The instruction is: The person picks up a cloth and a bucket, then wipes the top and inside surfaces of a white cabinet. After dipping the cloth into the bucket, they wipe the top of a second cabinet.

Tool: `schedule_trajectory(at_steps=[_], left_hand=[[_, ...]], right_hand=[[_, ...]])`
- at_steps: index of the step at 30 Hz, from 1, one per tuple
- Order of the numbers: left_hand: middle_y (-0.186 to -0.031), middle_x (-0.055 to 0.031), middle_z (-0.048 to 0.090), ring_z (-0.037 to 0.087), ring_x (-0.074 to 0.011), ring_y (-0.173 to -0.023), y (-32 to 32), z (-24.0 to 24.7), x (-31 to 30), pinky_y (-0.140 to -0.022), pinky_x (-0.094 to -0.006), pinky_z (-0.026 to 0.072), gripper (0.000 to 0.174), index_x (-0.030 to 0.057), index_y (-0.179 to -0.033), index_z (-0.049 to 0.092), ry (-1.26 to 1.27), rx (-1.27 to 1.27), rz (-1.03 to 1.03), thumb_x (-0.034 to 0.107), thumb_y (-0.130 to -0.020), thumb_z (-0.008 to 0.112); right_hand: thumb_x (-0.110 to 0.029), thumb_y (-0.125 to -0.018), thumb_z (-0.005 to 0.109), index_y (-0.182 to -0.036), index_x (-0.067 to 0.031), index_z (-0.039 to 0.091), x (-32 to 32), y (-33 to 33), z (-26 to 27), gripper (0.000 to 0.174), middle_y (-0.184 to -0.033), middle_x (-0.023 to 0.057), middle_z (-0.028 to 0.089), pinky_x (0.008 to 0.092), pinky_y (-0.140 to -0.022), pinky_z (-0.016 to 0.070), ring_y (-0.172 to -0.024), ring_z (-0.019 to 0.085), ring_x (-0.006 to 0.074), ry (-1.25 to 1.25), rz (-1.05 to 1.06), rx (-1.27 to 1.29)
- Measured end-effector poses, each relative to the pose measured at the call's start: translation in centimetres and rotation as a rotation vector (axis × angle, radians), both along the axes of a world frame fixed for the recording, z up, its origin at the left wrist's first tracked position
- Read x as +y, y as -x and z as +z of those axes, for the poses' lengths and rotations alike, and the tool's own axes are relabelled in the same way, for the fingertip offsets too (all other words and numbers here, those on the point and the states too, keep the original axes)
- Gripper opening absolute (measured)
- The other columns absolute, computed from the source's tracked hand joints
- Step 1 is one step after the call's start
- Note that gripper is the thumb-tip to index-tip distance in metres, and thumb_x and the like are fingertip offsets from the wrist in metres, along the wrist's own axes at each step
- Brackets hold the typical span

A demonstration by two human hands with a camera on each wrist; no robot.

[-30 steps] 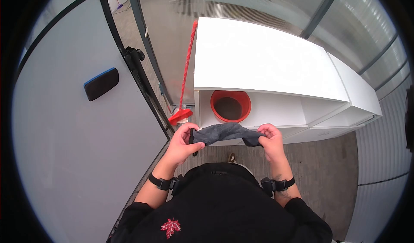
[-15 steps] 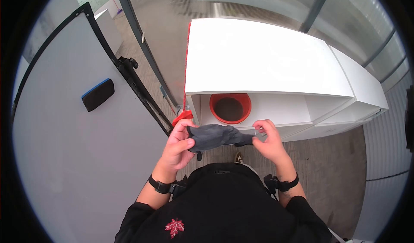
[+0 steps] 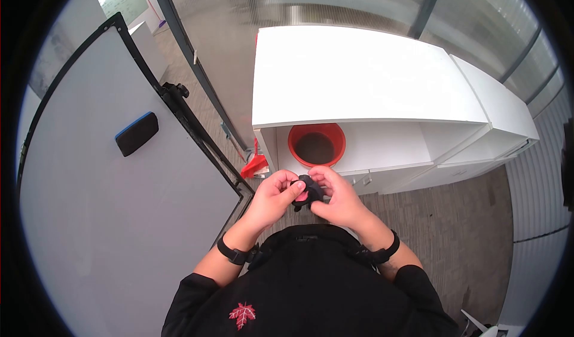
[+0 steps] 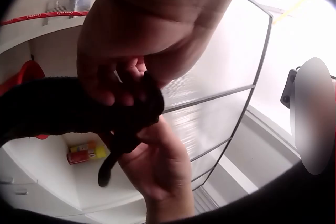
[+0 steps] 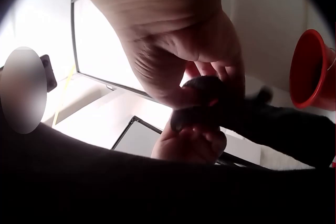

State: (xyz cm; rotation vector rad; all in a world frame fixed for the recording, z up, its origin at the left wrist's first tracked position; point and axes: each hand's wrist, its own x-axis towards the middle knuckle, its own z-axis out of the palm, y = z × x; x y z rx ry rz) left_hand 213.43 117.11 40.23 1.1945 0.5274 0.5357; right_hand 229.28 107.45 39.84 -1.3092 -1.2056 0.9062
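Note:
Both hands are close together in front of the body, working on a dark grey sock-like cloth (image 3: 314, 189). In the head view it is gathered into a bunch, with a pink-red patch showing in its middle. My left hand (image 3: 274, 198) pinches its near left side, thumb on top. My right hand (image 3: 339, 201) curls its fingers around the right side. In the left wrist view the cloth (image 4: 52, 103) runs off as a long dark tube, and a short narrow end dangles below the fingers. Much of the gripped part is hidden by fingers and shadow.
A white cabinet (image 3: 371, 77) stands ahead, with a red bucket (image 3: 339, 137) inside its open shelf. A red and yellow container (image 4: 85, 153) also lies in the shelf. To the left are a whiteboard (image 3: 95, 217) with an eraser (image 3: 137, 135) and a red dustpan-like object (image 3: 256, 167).
The cloth was stretched out between the two hands; now it is bunched up. The right hand has moved left to meet the left hand, which has shifted a little right.

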Motion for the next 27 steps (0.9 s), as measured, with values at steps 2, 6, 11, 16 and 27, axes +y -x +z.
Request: schedule_trajectory(at_steps=[2, 6, 11, 16, 27], left_hand=[[-0.088, -0.0021, 0.063, 0.059, -0.0073, -0.078, 0.2, -0.5, 0.1, -0.07, -0.0199, 0.0475, 0.008, 0.0003, -0.096, 0.055, 0.09, -0.074, 0.012, 0.006, -0.094, 0.059], [-0.084, -0.0015, 0.062, 0.058, -0.0061, -0.075, 1.0, 0.4, 0.3, -0.068, -0.0191, 0.0468, 0.008, 0.0008, -0.095, 0.055, 0.121, -0.092, 0.003, 0.006, -0.093, 0.061], [-0.072, 0.006, 0.053, 0.049, -0.0014, -0.066, 2.7, 1.4, 1.4, -0.059, -0.0168, 0.0401, 0.014, 0.0028, -0.095, 0.056, 0.017, 0.039, -0.306, -0.004, -0.085, 0.064], [-0.069, -0.0015, 0.042, 0.046, -0.0108, -0.063, 2.8, 1.4, 1.7, -0.056, -0.0252, 0.0405, 0.03, 0.0033, -0.095, 0.058, -0.732, 0.3, -0.244, -0.004, -0.066, 0.064], [-0.079, -0.0036, 0.058, 0.054, -0.012, -0.071, 3.5, -1.7, 1.8, -0.062, -0.0257, 0.0451, 0.01, 0.0005, -0.092, 0.063, -0.709, 0.3, -0.286, 0.005, -0.083, 0.062]], right_hand=[[0.004, -0.074, 0.059, -0.116, -0.0017, 0.051, -0.2, -0.6, -0.4, 0.043, -0.107, 0.0095, 0.059, 0.0298, -0.085, 0.0485, -0.102, 0.058, 0.017, 0.039, 0.001, 0.054], [0.011, -0.076, 0.048, -0.107, 0.0019, 0.055, -0.8, -1.3, 0.4, 0.033, -0.097, 0.0071, 0.063, 0.0252, -0.081, 0.0488, -0.092, 0.061, 0.0123, 0.116, -0.058, 0.119], [0.011, -0.076, 0.047, -0.095, 0.0024, 0.058, -2.1, -2.3, 1.1, 0.023, -0.088, 0.0054, 0.064, 0.0231, -0.071, 0.0478, -0.08, 0.06, 0.0091, 0.049, -0.234, -0.042], [0.009, -0.076, 0.05, -0.091, 0.0017, 0.06, -3.3, -1.7, 2.4, 0.019, -0.075, 0.0037, 0.062, 0.0219, -0.057, 0.046, -0.063, 0.057, 0.0068, -0.078, -0.28, -0.038], [0.016, -0.073, 0.042, -0.098, 0.0029, 0.056, -5.2, -3.3, 5.5, 0.031, -0.09, 0.0092, 0.065, 0.0237, -0.072, 0.0492, -0.08, 0.061, 0.0108, -0.115, -0.067, 0.169]])
